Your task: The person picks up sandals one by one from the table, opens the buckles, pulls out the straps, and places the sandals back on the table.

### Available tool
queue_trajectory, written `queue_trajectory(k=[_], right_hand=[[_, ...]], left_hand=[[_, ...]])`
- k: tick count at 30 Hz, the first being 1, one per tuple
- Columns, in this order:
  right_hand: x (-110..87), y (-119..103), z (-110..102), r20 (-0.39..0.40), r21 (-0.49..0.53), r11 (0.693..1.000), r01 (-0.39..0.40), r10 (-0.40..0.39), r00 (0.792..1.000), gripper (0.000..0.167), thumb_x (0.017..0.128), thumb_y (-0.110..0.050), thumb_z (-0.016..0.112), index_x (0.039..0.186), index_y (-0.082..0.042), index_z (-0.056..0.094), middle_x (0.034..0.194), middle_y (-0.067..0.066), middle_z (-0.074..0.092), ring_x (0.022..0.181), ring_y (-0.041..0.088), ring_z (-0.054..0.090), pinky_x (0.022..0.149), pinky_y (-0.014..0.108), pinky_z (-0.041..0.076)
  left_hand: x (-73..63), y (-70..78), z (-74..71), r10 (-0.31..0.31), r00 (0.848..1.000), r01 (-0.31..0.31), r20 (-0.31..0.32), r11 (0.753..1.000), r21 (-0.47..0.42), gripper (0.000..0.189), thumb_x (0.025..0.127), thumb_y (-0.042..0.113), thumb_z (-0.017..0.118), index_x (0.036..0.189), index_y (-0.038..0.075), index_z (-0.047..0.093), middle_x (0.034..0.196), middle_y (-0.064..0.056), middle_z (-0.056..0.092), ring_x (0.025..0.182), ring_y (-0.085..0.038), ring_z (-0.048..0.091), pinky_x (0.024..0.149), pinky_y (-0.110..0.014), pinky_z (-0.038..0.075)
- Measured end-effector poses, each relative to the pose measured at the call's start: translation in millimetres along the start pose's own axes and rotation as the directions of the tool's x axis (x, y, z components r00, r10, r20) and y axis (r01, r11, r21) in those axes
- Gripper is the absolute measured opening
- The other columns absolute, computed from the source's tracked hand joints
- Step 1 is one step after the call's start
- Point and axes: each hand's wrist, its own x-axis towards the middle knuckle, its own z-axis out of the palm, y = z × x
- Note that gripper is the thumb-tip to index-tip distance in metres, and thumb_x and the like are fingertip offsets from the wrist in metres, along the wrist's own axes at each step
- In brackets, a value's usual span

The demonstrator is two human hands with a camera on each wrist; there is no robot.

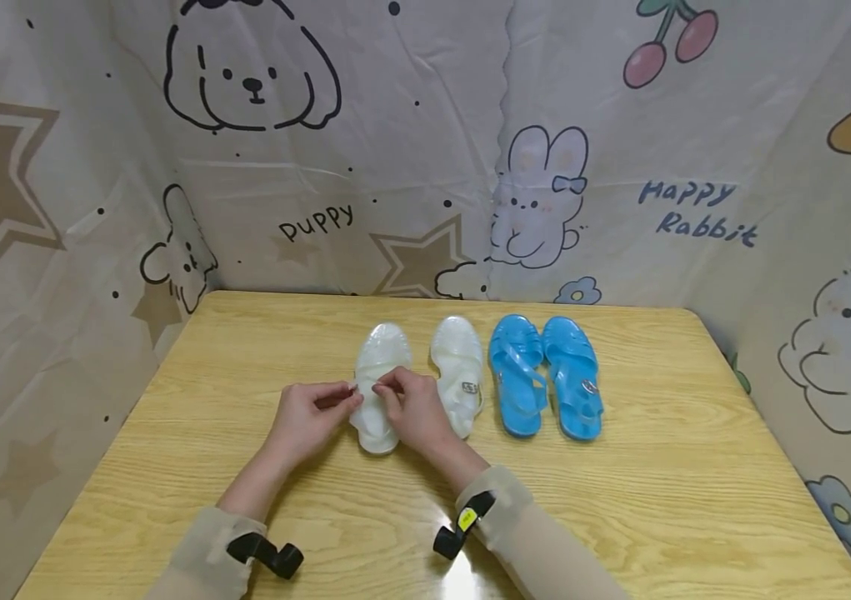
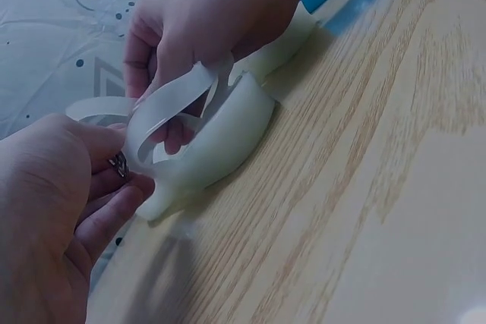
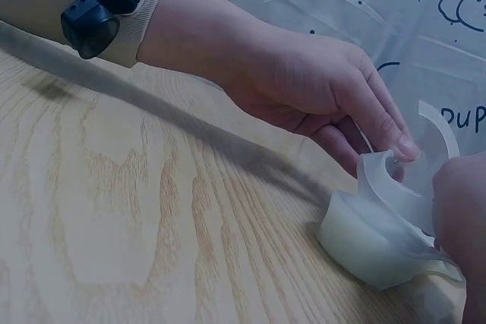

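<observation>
A translucent white jelly sandal (image 1: 385, 343) stands sole down on the table, toe away from me, between my two hands. My left hand (image 1: 310, 419) pinches its small metal buckle (image 2: 119, 164) at the sandal's left side. Reaching in from the other side, my right hand (image 1: 416, 410) has thumb and fingers bent at the white strap (image 3: 439, 122), whose free end sticks out past the fingers. Part of the right fingers is hidden behind the strap in the left wrist view. The matching white sandal (image 1: 457, 350) stands just right of my right hand.
Two blue jelly sandals (image 1: 517, 333) stand side by side to the right of the white pair. All rest on a wood-grain table (image 1: 695, 467). A printed cloth (image 1: 410, 158) with cartoon animals hangs behind and at both sides.
</observation>
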Motion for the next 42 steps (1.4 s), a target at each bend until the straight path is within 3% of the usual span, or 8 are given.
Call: queue_trajectory(k=[17,42], right_hand=[[0.2,0.8,0.6,0.013,0.005,1.000,0.004,-0.004,1.000,0.008,0.099,-0.009,0.076,0.096,-0.001,0.075,0.090,0.006,0.079,0.088,0.015,0.075,0.078,0.029,0.062],[1.3,-1.2,-1.3,0.044,-0.003,0.999,-0.038,0.038,0.998,0.007,0.098,-0.010,0.078,0.097,-0.003,0.078,0.092,0.007,0.080,0.089,0.015,0.075,0.079,0.030,0.061]], left_hand=[[-0.5,2.9,0.5,-0.010,1.000,0.010,0.003,1.000,-0.017,0.028,0.094,0.008,0.083,0.116,-0.008,0.077,0.108,-0.018,0.078,0.099,-0.031,0.076,0.080,-0.029,0.062],[-1.4,-3.8,0.7,-0.010,1.000,0.010,0.000,1.000,0.014,0.027,0.095,0.011,0.083,0.116,-0.005,0.078,0.108,-0.015,0.078,0.098,-0.028,0.077,0.080,-0.030,0.063]])
